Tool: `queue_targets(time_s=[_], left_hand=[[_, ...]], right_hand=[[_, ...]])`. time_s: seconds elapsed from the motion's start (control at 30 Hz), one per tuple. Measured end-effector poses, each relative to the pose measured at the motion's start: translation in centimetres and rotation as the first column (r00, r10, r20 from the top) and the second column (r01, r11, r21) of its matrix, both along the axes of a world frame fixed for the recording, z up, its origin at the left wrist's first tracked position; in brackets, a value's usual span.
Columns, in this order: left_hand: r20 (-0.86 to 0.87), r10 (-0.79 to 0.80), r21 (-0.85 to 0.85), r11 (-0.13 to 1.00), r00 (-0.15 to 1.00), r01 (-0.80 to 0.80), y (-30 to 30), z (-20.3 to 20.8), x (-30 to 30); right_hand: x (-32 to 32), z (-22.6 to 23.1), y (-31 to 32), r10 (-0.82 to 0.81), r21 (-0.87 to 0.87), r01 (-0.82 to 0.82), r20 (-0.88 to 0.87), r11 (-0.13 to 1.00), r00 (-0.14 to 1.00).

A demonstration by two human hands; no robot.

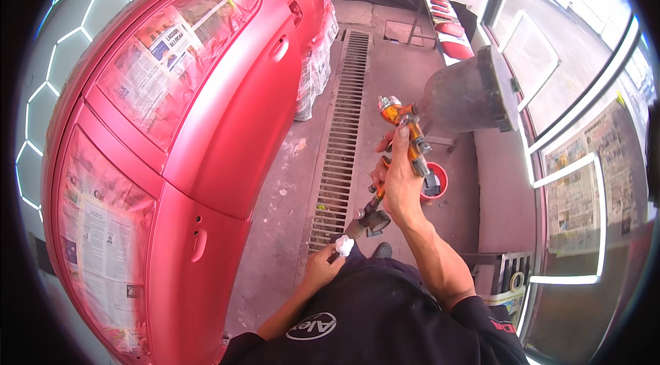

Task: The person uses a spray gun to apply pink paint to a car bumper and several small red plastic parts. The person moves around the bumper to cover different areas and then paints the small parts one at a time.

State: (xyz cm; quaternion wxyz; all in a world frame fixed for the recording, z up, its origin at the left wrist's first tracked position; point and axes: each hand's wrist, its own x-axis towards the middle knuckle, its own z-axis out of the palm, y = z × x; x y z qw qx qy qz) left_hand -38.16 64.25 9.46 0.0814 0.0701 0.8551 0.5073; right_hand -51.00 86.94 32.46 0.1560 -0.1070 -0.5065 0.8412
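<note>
My right hand (403,183) is wrapped round an orange spray gun (416,147), raised in front of my body. A large, grey, translucent cup (457,93) with a dark lid is tipped to the right at the gun's top. The metal nozzle end points up and left, apart from the car. Below the grip hangs a fitting with a round gauge (378,220). Lower down, my left hand (323,267) pinches a crumpled white wipe (344,247) beside this fitting. To my left stands a red car (227,152), its side windows masked with newspaper (165,56) and film.
A slotted floor drain (337,145) runs along the floor between the car and me. Small red parts lie on a stand (450,28) at the far right. A red bucket (440,183) sits beyond my right forearm. Glass panels and a metal rack (509,275) line the right.
</note>
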Motion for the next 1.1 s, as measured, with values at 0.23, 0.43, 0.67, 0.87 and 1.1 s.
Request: queue_targets(time_s=[0.23, 0.43, 0.67, 0.87, 1.1], left_hand=[[0.196, 0.358, -0.267, 0.915, 0.913, -0.301, -1.5, -8.2, -11.1], [0.470, 0.527, -0.540, 0.806, 0.709, -0.242, -6.3, -22.5, -13.9], [0.728, 0.586, -0.499, 0.809, 0.355, -0.311, -1.6, -21.2, -19.5], [0.722, 0.640, -0.402, 0.697, 0.263, -0.593, 7.1, -18.1, -30.2], [0.705, 0.709, -0.426, 0.441, 0.016, -0.790, 22.7, -17.6, -38.7]], right_hand=[[-20.7, 4.3, 8.0, 0.012, -0.004, -0.012, -0.085, 1.000, 0.996], [-41.2, 6.0, 13.6, -0.013, 0.078, 0.024, -0.141, 0.997, 0.990], [-61.3, 1.9, 15.8, 0.035, 0.190, -0.027, -0.043, 0.981, 0.998], [-75.3, -5.5, 15.9, 0.291, 0.289, -0.298, 0.069, 0.910, 0.954], [-90.4, -11.2, 14.2, 0.563, 0.367, -0.554, 0.091, 0.748, 0.821]])
